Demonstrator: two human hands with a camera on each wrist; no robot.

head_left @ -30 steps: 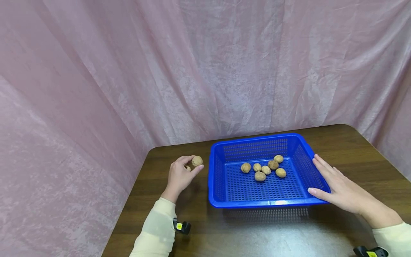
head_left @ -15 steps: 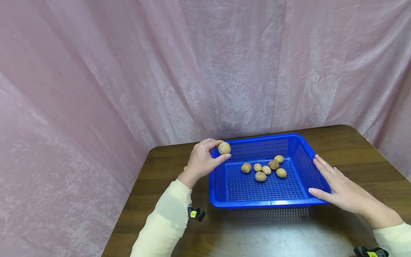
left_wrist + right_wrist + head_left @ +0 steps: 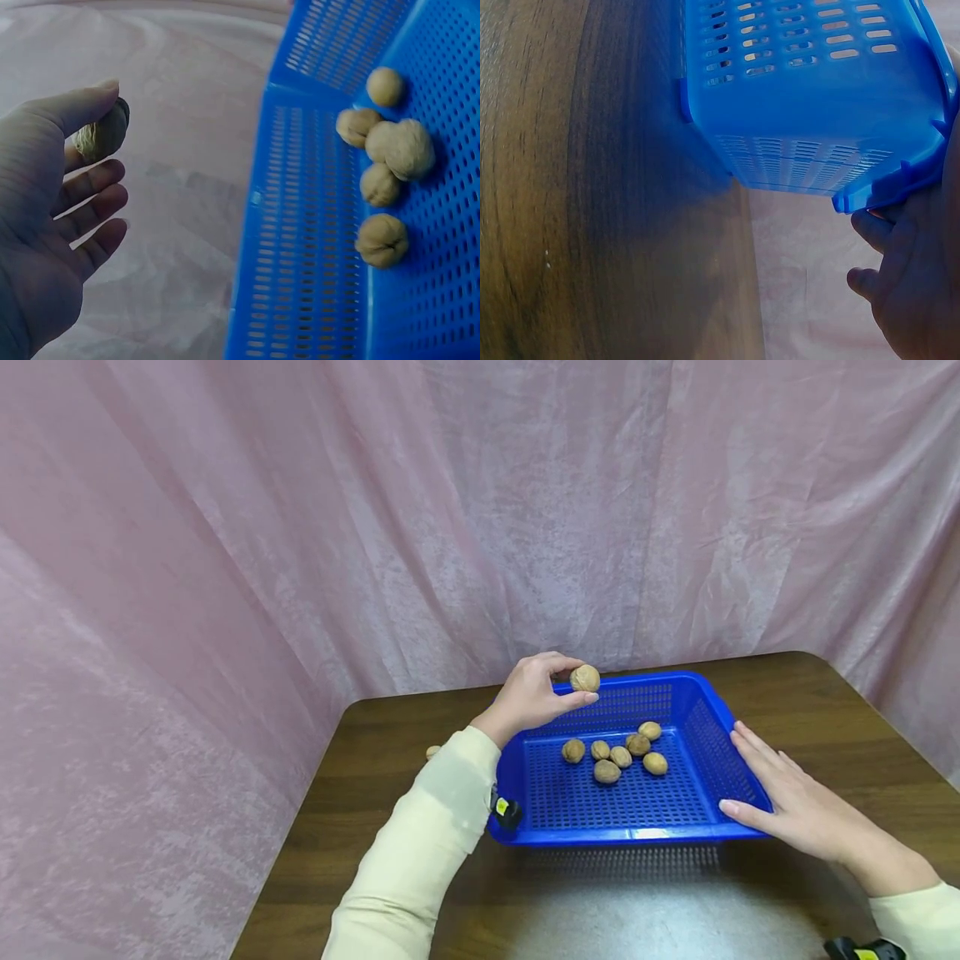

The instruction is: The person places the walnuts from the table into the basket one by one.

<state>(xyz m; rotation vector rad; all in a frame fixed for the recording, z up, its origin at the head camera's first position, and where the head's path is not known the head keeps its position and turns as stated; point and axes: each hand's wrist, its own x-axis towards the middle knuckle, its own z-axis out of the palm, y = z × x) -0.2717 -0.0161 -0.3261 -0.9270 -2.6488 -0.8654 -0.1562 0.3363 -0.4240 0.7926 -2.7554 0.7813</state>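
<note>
My left hand pinches a walnut between thumb and fingertips, up over the far left part of the blue plastic basket. In the left wrist view the same walnut sits at the thumb tip, with the other fingers spread loosely below. Several walnuts lie in a loose cluster on the basket floor, among them a front one and a left one. My right hand rests along the basket's right rim with extended fingers, its thumb over the front right corner.
Another walnut lies on the brown wooden table, left of the basket and partly behind my left sleeve. A pink curtain hangs behind the table and along its left side.
My left hand has carried the walnut rightward and away from me, from beside the basket to above it. The right hand and basket have stayed put.
</note>
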